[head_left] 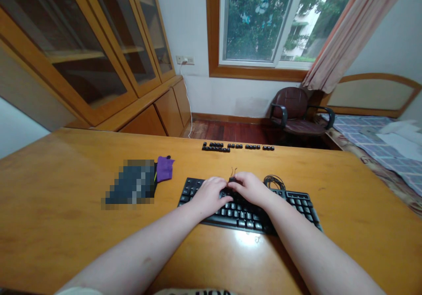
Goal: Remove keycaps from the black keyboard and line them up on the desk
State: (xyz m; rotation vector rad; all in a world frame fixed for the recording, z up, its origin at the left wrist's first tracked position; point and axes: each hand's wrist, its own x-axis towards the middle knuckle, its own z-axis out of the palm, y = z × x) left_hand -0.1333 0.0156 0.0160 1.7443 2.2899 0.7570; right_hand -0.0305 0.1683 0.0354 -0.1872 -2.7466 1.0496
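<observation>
A black keyboard [246, 213] lies on the desk beneath both hands. My right hand [249, 187] is over its upper middle, fingers closed around a small black tool with two thin wire prongs, which looks like a keycap puller [232, 179]. The prongs point away from me. My left hand [211, 194] rests over the left part of the keys, thumb held apart from its curved fingers. Its fingertips come close to the right hand's; whether they touch the puller I cannot tell. The keys under both palms are hidden.
Loose black keycaps [216, 147] stand in rows along the desk's [82, 242] far edge. A coiled cable [274, 181] sits behind the keyboard. To the left lie a blurred dark item [133, 183] and a purple cloth pouch [165, 169]. An armchair [292, 106] stands beyond the desk.
</observation>
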